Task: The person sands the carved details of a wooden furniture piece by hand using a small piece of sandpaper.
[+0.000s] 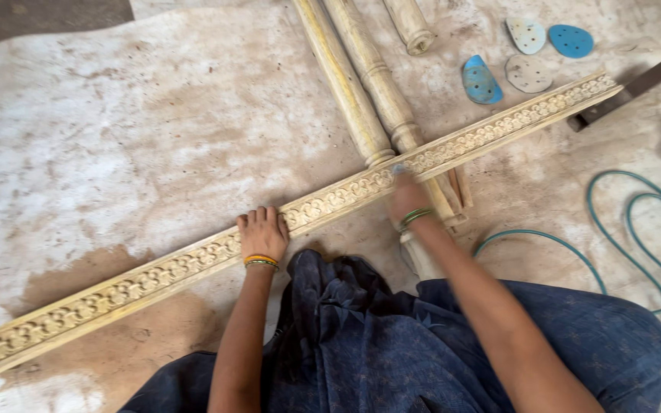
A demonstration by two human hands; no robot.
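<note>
Carved strip (193, 268) lies on the floor (116, 115) from 8 to 2 o'clock. Left hand (263, 233) presses flat on it, fingers open; right hand (407, 197) — blurred, grip unclear — rubs the carving near the posts (361, 84). Sanding seems underway — steady pressure needed.

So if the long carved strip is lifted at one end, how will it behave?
The strip is long and thin, so it would probably sag or swing. It looks like wood, likely stiff. Its flat underside should not roll, unlike the posts.

Single head-worn view, looking steeply down, close over lap, floor (116, 138) filling the frame
</note>
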